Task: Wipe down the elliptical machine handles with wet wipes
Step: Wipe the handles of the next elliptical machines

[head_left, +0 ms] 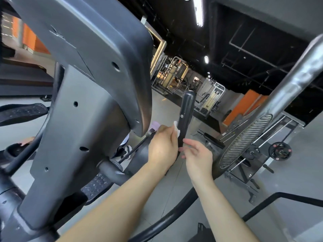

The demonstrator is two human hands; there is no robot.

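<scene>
**Forearms (122, 198) raised, wipe (176, 130) on the handle (186, 112)**

Both arms come up from the bottom edge of the view beside the grey console (90, 49), whose back faces the camera. An embossed mark near its top is too faint to read.

Pale grey floor (305, 165) runs under a black ceiling (244, 41) hung with strip lights (198, 11), and orange panels (250, 103) show on the walls at left and right. A chrome bar (295, 79) slants across the upper right corner, with a wire-caged fan wheel (244, 140) below it. Metal racks (176, 74) stand in the far middle of the room. A plate (280, 151) sits low on the right. Studded pedals (22, 112) show at the console's left edge and under its lower right corner.

The black handle stands upright just off the console's right edge, its rounded end above both hands. The left hand (161, 147) pinches the white wipe against the handle's left side, about midway up — fingers and thumb curled round the cloth. The right hand (198, 158) is just below and to the right, fingers loose and nearly straight, their tips at the handle's lower part — it grasps nothing.
</scene>
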